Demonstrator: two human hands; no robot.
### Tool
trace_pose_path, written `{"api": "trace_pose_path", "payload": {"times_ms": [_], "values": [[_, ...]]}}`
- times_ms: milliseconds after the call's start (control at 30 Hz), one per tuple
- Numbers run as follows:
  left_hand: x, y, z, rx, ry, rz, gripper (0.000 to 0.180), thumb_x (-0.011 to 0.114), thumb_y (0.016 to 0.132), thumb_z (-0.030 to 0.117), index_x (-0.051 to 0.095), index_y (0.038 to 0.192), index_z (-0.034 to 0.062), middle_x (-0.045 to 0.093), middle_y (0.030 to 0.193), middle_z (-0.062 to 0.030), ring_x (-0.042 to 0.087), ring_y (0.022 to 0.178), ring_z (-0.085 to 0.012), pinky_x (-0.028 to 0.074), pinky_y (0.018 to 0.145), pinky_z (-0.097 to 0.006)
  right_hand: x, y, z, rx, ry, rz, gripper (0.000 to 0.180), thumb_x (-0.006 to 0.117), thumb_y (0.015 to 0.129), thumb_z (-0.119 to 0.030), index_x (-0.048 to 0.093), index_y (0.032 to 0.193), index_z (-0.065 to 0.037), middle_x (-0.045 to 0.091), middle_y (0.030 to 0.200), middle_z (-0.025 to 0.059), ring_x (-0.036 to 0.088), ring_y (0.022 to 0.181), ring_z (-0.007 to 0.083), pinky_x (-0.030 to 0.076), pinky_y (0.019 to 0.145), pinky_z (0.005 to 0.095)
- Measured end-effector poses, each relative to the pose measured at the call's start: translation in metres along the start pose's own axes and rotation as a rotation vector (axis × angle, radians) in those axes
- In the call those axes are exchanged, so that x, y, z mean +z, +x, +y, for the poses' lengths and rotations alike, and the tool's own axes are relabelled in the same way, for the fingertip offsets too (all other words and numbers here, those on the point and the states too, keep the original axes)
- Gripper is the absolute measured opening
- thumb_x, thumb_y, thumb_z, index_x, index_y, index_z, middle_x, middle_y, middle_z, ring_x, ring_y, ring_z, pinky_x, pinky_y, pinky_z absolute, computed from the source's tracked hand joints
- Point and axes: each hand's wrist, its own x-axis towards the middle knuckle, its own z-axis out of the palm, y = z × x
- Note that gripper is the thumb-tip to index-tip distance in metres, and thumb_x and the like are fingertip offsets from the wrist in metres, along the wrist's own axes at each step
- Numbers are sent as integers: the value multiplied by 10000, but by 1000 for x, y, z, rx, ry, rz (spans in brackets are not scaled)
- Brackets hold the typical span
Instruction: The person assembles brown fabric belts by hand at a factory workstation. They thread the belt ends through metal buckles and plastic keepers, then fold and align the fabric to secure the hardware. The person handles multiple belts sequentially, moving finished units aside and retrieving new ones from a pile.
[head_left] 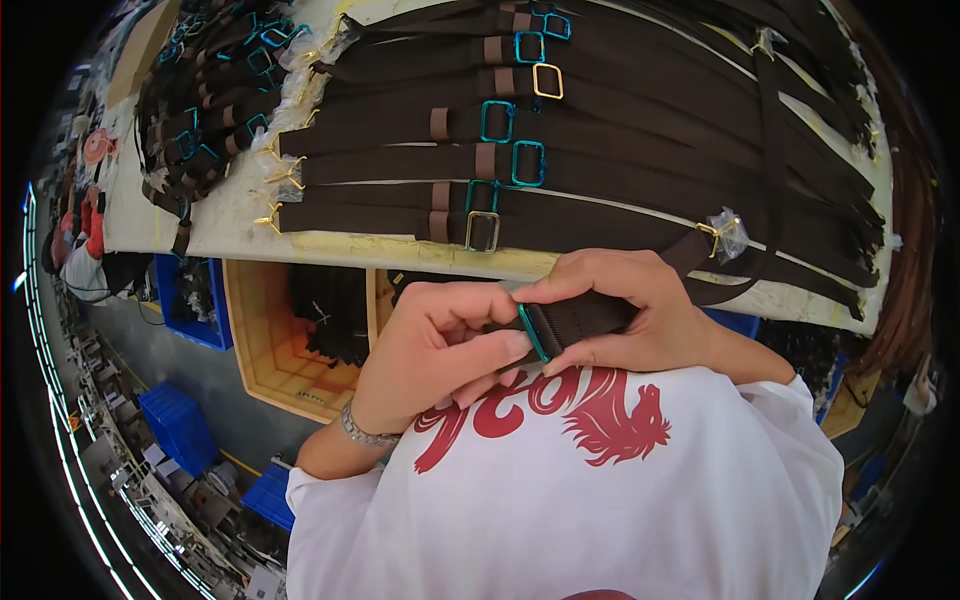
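Here's the teal buckle (533, 332), tilted on its dark brown webbing strap (590, 318), between the 2 hands just in front of the white T-shirt (560, 500)! The right hand (640, 315) clasps the strap, thumb below, fingers above, closed to the band's thickness. The left hand (440, 345), wristwatch (360, 432) below it, curls thumb and fingers nearly together at the buckle's left side; I can't tell what they pinch. Beyond, more brown straps (640, 150) lie across the table (390, 250), a wooden crate (255, 360) below.
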Motion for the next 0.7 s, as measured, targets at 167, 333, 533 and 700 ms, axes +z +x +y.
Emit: {"api": "trace_pose_path", "payload": {"times_ms": [167, 333, 533, 700], "values": [[2, 11, -16, 3, -305, -72, 130, 714, 1032, 60, 721, 1071, -64, 737, 833, -86, 581, 521, -47, 425, 461, -208, 3, -8, 6, 20, 113, 56, 537, 948, 826, -95, 728, 1311, -29, 775, 1199, 97, 754, 1062, 204, 582, 931, 329], [5, 3, -8, 59, -36, 125, 113, 699, 1032, 28, 725, 1096, -62, 747, 850, -91, 632, 562, -60, 470, 496, -199, 6, -6, 2, 75, 25, 62, 543, 947, 826, -113, 729, 1317, -32, 771, 1170, 94, 753, 1059, 208, 581, 930, 330], [12, 6, -4, 118, 106, 113, 106, 689, 1047, 48, 699, 1022, -55, 724, 811, -78, 615, 521, -71, 454, 477, -215, 3, -5, 11, 31, 30, 69, 578, 977, 770, -79, 742, 1293, -5, 768, 1120, 109, 735, 1000, 198, 561, 891, 323], [5, 25, -28, 17, -421, -70, 154, 677, 1067, 101, 644, 997, -32, 718, 821, -96, 618, 510, -96, 460, 470, -227, 6, -12, 13, 49, 122, 139, 605, 996, 739, -67, 739, 1282, 11, 755, 1096, 100, 721, 1007, 172, 554, 885, 318]]}}
